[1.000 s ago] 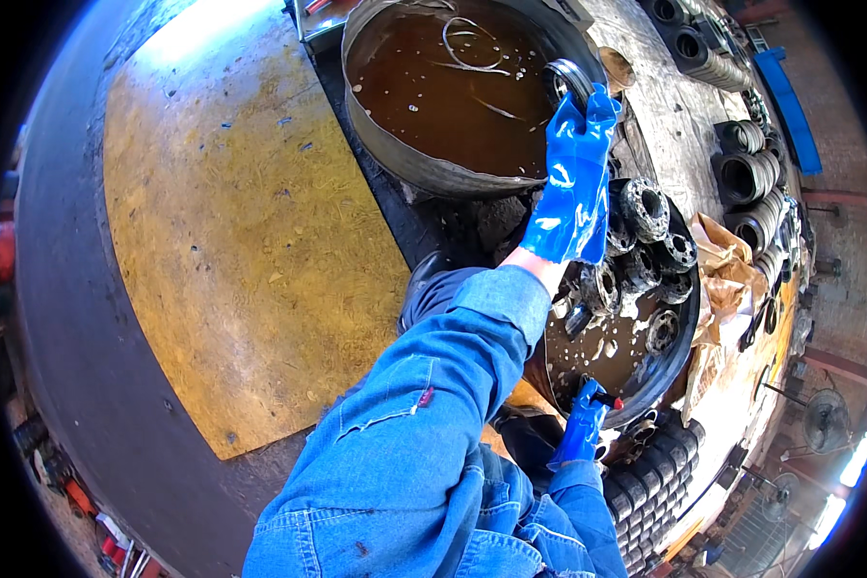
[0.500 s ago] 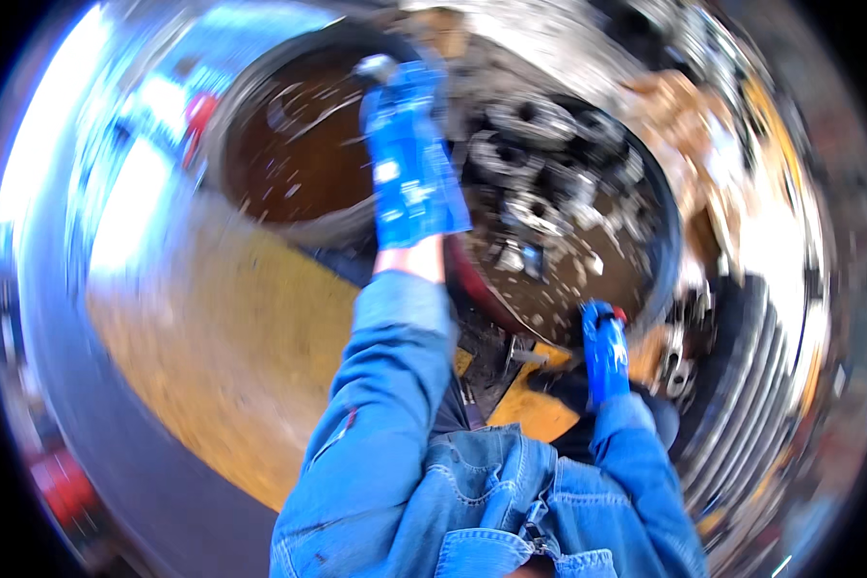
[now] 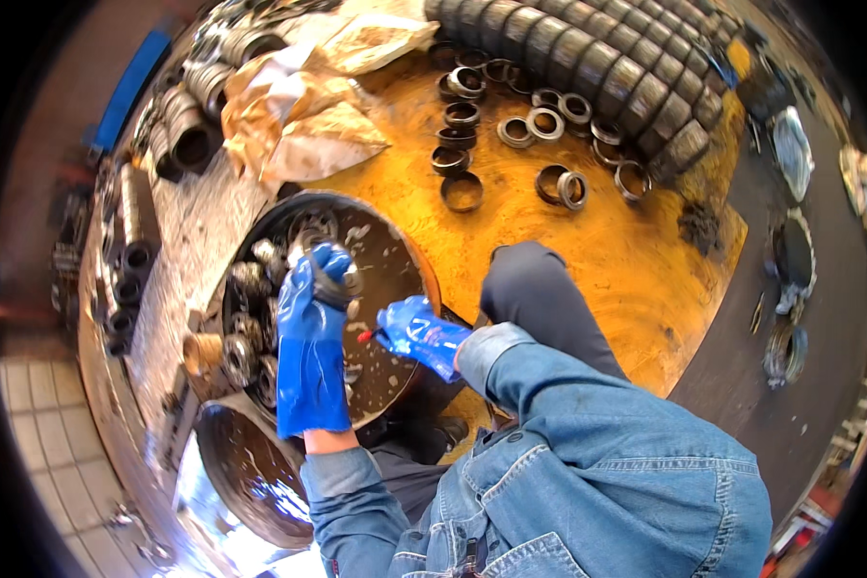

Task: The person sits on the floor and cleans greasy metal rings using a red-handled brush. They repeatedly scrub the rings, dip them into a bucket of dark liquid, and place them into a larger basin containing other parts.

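Observation:
Both my hands wear blue rubber gloves. My left hand is closed around a metal ring above a round tub of murky brown liquid. The fingers hide part of the ring. My right hand is closed at the tub's near right rim, gripping a slim tool with a red tip; its remainder is hidden in the glove. Several greasy metal parts are piled on the tub's left side. Pale scraps float on the liquid.
A second tub of brown liquid stands at the lower left. Loose metal rings lie on the yellow floor ahead, near long rows of stacked dark rings. Crumpled brown paper lies beyond the tub. My knee is at the right.
The view has swung to the right. My left hand has moved from over the other tub to this one, bringing the ring closer to my right hand. Earlier blur hides finer detail.

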### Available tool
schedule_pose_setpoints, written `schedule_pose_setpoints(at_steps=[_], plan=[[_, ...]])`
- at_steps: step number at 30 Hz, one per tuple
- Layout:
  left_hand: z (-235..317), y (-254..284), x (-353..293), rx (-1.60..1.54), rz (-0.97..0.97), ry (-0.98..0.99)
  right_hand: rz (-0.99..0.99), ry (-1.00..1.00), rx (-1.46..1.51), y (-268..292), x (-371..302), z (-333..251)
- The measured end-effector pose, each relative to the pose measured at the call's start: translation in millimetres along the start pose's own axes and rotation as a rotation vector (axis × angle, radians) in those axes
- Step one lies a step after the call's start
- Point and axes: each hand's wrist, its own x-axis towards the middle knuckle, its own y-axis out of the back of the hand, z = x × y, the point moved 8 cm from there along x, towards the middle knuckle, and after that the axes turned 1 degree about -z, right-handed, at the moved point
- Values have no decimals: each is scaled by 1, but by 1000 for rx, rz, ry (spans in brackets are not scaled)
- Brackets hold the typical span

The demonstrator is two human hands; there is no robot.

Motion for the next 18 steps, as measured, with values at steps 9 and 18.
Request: schedule_pose_setpoints(at_steps=[9,18], plan=[[-226,-62,220,51,402,408,-354,50,164,-8,9,17],[-221,-228,337,1119,-74,41,-351,124,232,-24,27,8]])
